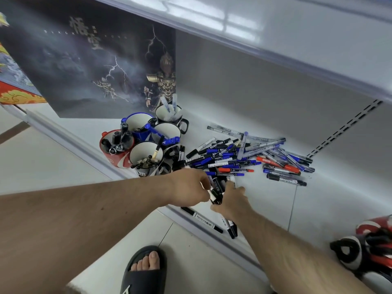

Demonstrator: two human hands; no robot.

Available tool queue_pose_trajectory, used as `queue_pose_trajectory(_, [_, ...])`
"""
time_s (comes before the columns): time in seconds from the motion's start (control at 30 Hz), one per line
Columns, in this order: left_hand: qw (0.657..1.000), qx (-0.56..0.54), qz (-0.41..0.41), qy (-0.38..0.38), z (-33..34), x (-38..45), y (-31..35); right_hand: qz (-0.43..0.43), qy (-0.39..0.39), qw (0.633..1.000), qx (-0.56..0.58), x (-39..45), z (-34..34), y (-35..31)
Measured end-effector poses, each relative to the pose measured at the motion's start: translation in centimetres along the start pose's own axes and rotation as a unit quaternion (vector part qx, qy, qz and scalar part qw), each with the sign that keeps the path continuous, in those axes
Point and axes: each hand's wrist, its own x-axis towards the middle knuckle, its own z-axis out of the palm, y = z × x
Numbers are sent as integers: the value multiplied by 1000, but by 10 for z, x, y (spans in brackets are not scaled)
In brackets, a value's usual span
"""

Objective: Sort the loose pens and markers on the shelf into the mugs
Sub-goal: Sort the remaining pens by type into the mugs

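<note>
White shelf under a dark poster carries the job. Both hands meet at its front edge: the left hand and right hand are each closed on the same small bunch of black markers, so gathering looks to be the step in hand. Beyond the fingers lies the loose pile; beyond and left of the left hand stand the mugs. Next, I judge, the bunch goes to the matching mug (likely the red mug, which holds black caps). A black mug holds clear pens; one white-lined mug looks empty.
</note>
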Motion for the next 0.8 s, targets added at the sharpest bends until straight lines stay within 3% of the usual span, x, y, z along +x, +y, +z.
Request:
queue_pose_trajectory(0.27, [999,39,5,-15,4,0,2,-6,-40,999,31,-16,-6,22])
queue_pose_trajectory(0.4, [998,65,6,-24,4,0,3,-13,-21,999,45,-25,-7,35])
queue_pose_trajectory(0.63, [994,102,19,-37,4,-1,12,29,2,988,155,-38,-10,47])
queue_pose_trajectory(0.8, [992,118,23,-39,2,-2,15,106,-50,971,208,-34,-25,52])
